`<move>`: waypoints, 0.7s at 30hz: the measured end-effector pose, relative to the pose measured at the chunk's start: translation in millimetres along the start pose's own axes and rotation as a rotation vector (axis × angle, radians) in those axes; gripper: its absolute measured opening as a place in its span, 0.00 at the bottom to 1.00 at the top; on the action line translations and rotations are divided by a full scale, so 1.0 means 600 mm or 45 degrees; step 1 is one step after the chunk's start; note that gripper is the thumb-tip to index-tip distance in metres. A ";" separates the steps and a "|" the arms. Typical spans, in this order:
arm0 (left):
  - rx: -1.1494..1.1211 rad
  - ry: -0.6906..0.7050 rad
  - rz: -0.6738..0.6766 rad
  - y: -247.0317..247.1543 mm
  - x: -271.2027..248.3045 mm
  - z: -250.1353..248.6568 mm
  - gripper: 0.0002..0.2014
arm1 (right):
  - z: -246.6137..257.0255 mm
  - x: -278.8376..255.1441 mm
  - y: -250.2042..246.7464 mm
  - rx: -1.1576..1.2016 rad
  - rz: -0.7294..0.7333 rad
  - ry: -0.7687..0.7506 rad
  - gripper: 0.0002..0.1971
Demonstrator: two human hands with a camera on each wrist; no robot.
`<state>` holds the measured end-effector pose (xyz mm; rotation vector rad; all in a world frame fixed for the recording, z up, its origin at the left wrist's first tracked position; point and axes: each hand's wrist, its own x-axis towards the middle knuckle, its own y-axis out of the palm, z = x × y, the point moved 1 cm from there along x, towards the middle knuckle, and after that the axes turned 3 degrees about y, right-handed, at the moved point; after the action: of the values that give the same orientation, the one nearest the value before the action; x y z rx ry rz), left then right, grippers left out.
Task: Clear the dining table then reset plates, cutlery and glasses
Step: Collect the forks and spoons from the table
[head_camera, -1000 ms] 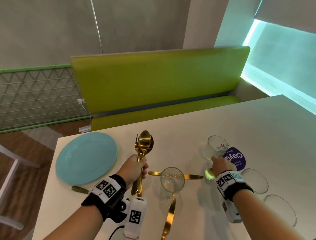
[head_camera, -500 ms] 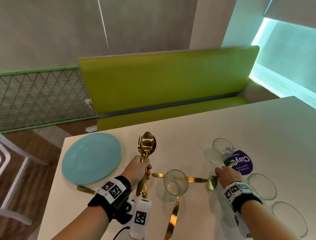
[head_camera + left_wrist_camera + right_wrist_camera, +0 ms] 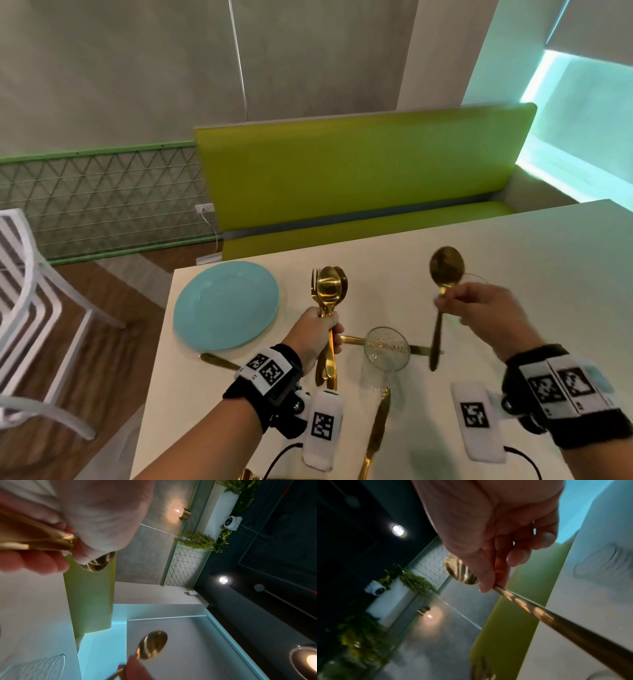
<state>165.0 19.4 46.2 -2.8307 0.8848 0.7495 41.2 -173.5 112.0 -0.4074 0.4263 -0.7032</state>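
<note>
My left hand (image 3: 317, 334) grips a bundle of gold cutlery (image 3: 328, 291), spoons and a fork, upright above the white table (image 3: 513, 246). My right hand (image 3: 479, 308) pinches a single gold spoon (image 3: 445, 267) by its neck and holds it lifted over the table, bowl up and handle hanging down. That spoon (image 3: 460, 572) also shows in the right wrist view, and as the gold spoon (image 3: 152, 646) in the left wrist view. A light blue plate (image 3: 226, 305) lies at the table's left end. A clear glass (image 3: 386, 349) stands between my hands.
More gold cutlery lies on the table: a knife (image 3: 376, 425) in front of the glass, a piece (image 3: 352, 340) behind it, another (image 3: 219, 361) below the plate. A green bench (image 3: 342, 178) runs behind the table. A white chair (image 3: 30, 308) stands at the left.
My right hand picked the gold spoon up from the table beside the glasses and raised it. The camera swung right and down. The left hand kept its bundle.
</note>
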 end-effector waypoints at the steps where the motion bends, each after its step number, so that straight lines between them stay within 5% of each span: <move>1: -0.013 0.007 0.018 0.001 -0.008 0.001 0.06 | 0.019 -0.016 0.019 0.076 0.074 0.016 0.06; 5: 0.035 0.031 0.093 0.005 -0.041 0.014 0.06 | 0.047 -0.062 0.104 0.144 0.263 0.128 0.03; 16: -0.176 -0.066 0.118 -0.015 -0.114 0.097 0.12 | -0.025 -0.142 0.226 0.276 0.330 0.303 0.12; 21: -0.199 -0.093 0.103 -0.021 -0.134 0.112 0.12 | -0.059 -0.140 0.235 -0.102 0.402 0.310 0.16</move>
<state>85.5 86.0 24.7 -2.8932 0.9756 0.9657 40.2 -25.6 32.8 -0.3205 0.7337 -0.4296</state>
